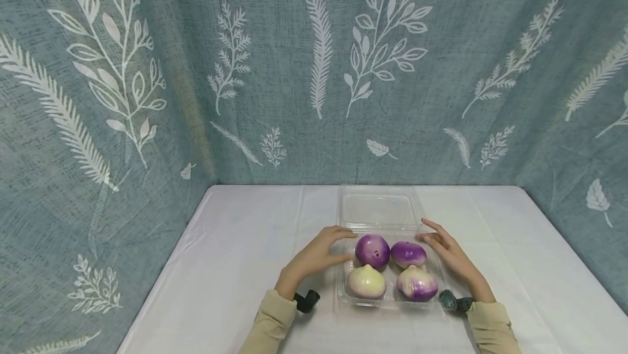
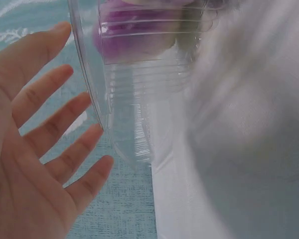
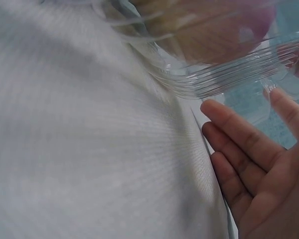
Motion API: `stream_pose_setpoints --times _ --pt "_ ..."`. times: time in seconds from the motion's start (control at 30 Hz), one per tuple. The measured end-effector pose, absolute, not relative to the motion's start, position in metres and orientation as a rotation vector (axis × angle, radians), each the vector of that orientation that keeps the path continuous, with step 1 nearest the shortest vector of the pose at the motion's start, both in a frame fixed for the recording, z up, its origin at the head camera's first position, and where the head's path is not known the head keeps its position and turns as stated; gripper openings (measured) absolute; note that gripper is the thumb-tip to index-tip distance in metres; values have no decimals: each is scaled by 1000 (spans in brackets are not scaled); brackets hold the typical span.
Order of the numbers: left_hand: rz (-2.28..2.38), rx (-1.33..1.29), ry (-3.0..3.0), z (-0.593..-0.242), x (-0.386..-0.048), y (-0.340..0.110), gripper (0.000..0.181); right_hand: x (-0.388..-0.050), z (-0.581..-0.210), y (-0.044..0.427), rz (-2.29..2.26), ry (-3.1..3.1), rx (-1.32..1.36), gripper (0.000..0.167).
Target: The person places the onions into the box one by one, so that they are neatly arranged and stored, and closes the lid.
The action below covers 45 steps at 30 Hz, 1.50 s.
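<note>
An open clear plastic box (image 1: 387, 304) stands on the table, its lid (image 1: 378, 209) folded back flat behind it. Inside sit several glossy turnip-like vegetables: two mostly purple (image 1: 373, 251) at the back, two with pale pointed tops (image 1: 367, 282) in front. At the box's left side is my left hand (image 1: 314, 256), fingers spread and loosely bent, fingertips close to the clear wall (image 2: 132, 107). My right hand (image 1: 450, 253) stands at the right side, fingertips near the ribbed wall (image 3: 229, 74). Neither hand holds anything; whether the fingertips touch the plastic, I cannot tell.
A white cloth (image 1: 245, 267) covers the table. Behind and at both sides hangs a blue-green curtain (image 1: 284, 70) with white leaf prints. Dark wrist-worn devices (image 1: 308, 300) sit below each hand, beside the box's front corners.
</note>
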State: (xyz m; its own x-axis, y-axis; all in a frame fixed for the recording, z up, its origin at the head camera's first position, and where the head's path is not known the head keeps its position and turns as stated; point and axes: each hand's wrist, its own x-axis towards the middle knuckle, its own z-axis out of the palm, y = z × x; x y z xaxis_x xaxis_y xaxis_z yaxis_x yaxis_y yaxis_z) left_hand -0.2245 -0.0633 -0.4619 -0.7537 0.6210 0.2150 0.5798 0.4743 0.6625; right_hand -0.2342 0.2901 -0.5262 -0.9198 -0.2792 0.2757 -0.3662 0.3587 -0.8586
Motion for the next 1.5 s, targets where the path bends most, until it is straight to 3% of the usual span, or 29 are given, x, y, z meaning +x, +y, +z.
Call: stream_pose_setpoints --times 1.27,1.5 --pt "1360 973 2676 -475 -251 -66 51 -233 -525 289 1684 -2513 600 46" --pt "1400 850 2683 -475 -254 -64 52 -233 -524 289 1678 -2523 588 47"
